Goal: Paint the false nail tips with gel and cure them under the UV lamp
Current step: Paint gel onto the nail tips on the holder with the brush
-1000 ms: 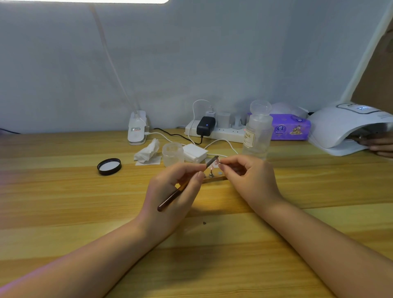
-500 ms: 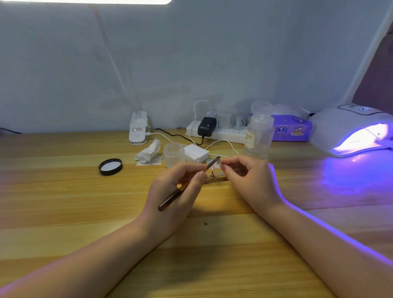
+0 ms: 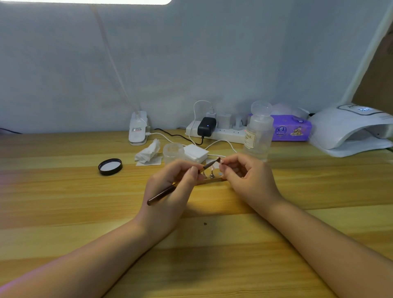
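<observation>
Head view: brush (image 3: 182, 180) is gripped by left hand (image 3: 170, 191), nail tip (image 3: 221, 162) pinched by right hand (image 3: 246, 178) — thin, even strokes are advised.

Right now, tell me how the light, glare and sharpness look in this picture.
Head view: a bright light panel burns out along the top edge; a faint purple haze tints the left edge of the table; the UV lamp looks unlit; the wide lens bows the table edge; the brush tip and the tiny nail tip at the right hand are too small to see sharply.
</observation>
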